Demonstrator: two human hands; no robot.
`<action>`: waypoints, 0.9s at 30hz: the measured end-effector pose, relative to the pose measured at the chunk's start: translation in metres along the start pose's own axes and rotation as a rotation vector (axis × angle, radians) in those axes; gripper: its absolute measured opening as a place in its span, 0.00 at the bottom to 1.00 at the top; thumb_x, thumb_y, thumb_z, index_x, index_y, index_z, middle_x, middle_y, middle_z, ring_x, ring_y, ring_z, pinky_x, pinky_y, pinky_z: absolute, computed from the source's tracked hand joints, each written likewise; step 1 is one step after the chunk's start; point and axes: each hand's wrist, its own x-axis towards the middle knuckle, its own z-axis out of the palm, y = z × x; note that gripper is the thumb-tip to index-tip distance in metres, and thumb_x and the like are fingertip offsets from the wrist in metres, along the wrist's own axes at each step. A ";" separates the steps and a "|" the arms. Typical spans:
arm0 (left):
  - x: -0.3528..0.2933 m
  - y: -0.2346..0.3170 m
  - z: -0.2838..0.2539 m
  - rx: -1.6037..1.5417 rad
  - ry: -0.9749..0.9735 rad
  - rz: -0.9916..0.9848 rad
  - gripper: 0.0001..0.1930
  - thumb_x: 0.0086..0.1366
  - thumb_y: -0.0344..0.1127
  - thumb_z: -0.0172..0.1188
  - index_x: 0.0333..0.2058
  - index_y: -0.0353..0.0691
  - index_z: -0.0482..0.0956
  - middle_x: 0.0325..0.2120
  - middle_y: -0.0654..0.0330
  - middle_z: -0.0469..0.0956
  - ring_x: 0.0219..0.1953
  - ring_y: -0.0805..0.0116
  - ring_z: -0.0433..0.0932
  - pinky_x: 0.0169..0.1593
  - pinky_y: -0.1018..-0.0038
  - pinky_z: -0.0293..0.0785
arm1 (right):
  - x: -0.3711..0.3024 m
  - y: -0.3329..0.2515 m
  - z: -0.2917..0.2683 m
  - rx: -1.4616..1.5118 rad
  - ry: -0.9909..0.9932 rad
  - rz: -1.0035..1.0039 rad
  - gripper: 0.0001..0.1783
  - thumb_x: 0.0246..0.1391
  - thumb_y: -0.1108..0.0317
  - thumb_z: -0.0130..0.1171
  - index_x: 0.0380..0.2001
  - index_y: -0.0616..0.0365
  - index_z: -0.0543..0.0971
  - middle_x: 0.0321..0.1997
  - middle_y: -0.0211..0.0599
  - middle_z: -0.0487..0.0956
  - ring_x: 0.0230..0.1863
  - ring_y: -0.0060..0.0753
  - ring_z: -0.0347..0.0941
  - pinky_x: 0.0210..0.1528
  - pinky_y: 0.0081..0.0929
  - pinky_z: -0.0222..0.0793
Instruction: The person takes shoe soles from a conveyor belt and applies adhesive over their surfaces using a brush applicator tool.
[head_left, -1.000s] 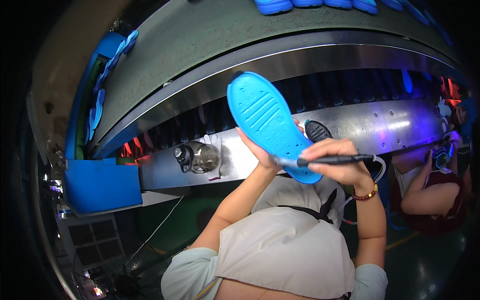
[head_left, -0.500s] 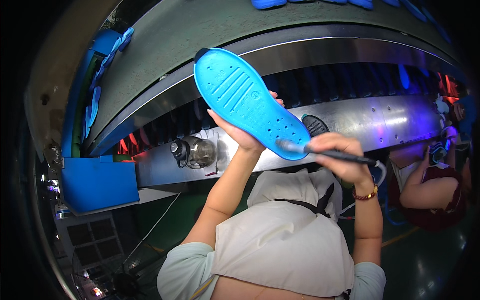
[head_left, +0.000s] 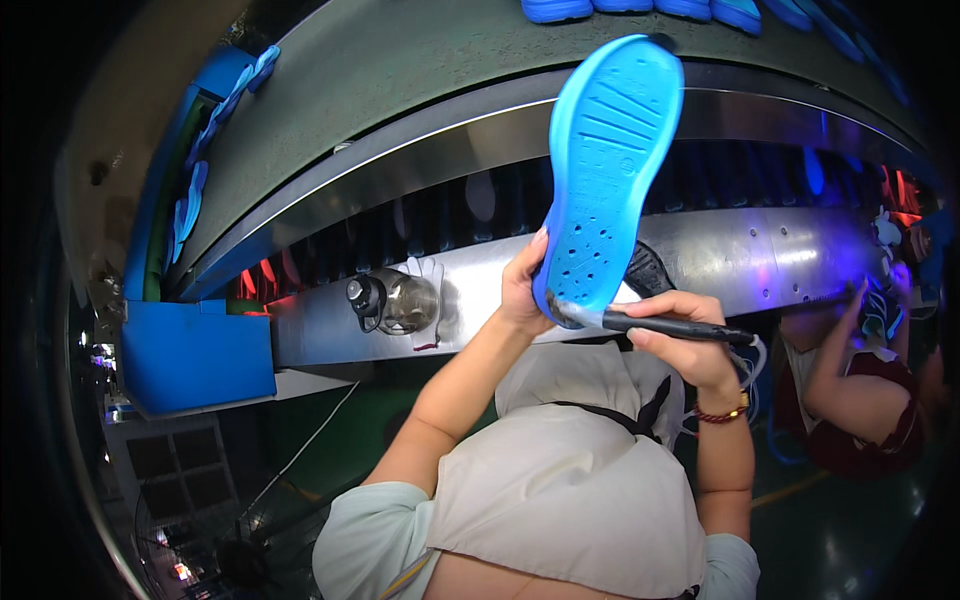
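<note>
Two hands busy, one on each item. Left grip [head_left: 522, 285] closed round the lower left edge of the blue sole [head_left: 608, 130], thumb at the rim; fingers behind it hidden, so can't tell how far they wrap. Right grip [head_left: 690, 335] pinched pen-style on the dark handle of the brush [head_left: 675, 328], white tube [head_left: 752, 365] trailing off its back end.

Sole is held up in front of the chest, over the steel worktop [head_left: 480, 285], recessed face to the camera, long axis near upright, leaning a bit right at the top. Bristles are at its lower end, below the small holes; looks like contact, blur hides the exact spot.

Step looks like brushing that lower end. To do it well: brace the sole firmly with the left grip, thumb clear of the bristle path. Use light, even strokes that follow the curve of the rim; pressing hard would probably splay the bristles and smear. Better to turn the sole to meet the brush than to twist the right wrist. Leave slack in the tube so it doesn't tug mid-stroke. Watch the far end too: it sticks up high and could swing into the metal edge [head_left: 470, 150] of the belt [head_left: 430, 90].
</note>
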 end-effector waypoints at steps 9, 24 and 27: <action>0.004 0.039 0.014 0.104 -0.052 -0.450 0.26 0.57 0.45 0.49 0.49 0.32 0.64 0.43 0.50 0.71 0.42 0.63 0.73 0.47 0.69 0.69 | 0.010 -0.023 -0.016 -0.389 -0.385 -0.241 0.12 0.38 0.78 0.61 0.32 0.63 0.78 0.34 0.42 0.78 0.37 0.34 0.76 0.41 0.24 0.71; -0.001 0.069 0.018 0.631 -0.034 -0.700 0.33 0.53 0.52 0.51 0.51 0.30 0.63 0.44 0.46 0.70 0.41 0.60 0.73 0.46 0.70 0.69 | 0.013 -0.028 -0.037 -0.464 -0.409 -0.225 0.09 0.40 0.80 0.59 0.30 0.65 0.77 0.36 0.44 0.78 0.39 0.37 0.75 0.44 0.27 0.70; -0.010 0.072 0.006 0.576 0.096 -0.649 0.32 0.53 0.52 0.52 0.49 0.30 0.65 0.42 0.45 0.71 0.38 0.60 0.75 0.44 0.70 0.71 | 0.010 -0.035 -0.040 -0.612 -0.452 -0.220 0.10 0.40 0.79 0.59 0.31 0.65 0.77 0.36 0.44 0.78 0.40 0.37 0.75 0.43 0.27 0.70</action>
